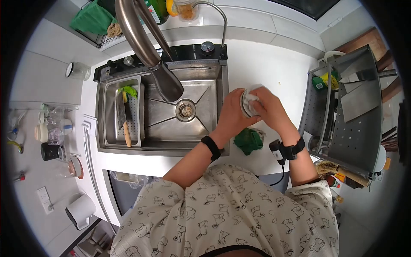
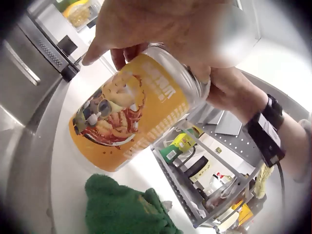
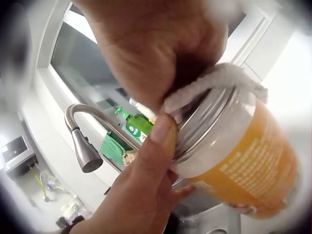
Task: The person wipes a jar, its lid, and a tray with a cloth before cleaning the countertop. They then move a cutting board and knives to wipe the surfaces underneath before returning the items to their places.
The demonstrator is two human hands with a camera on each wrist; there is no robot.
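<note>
A clear jar with an orange picture label is tilted above the white counter right of the sink. My left hand grips it around its side near the rim, the thumb at the mouth in the right wrist view. At the jar's open mouth, my right hand holds a bunched white cloth against the rim and partly inside. The right fingertips are hidden by the cloth and rim in the right wrist view. Below the jar, a crumpled green cloth lies on the counter.
Left of my hands is a steel sink under a pull-down faucet. Its perforated tray holds a wooden-handled knife and green vegetable pieces. A grey dish rack with cleavers stands at the right.
</note>
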